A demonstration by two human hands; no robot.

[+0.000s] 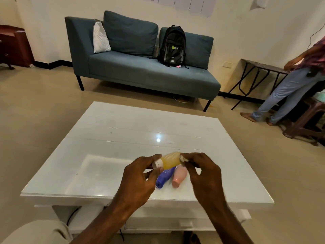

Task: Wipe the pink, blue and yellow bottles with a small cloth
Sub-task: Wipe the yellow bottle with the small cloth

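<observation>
My left hand (140, 176) holds the yellow bottle (171, 160) by its white cap end, lifted sideways above the white table (112, 131). My right hand (202, 170) pinches a small white cloth (182, 157) against the bottle's far end. Below the yellow bottle, the blue bottle (164, 177) and the pink bottle (179, 175) lie side by side on the table, caps pointing toward me. The blue bottle's upper part is partly hidden by my left fingers.
A blue sofa (140, 71) with a black backpack (173, 45) stands behind the table. A person (290, 85) stands at the right beside a small dark table (260, 66) and a wooden stool (306, 120). My knee (35, 233) is at the lower left.
</observation>
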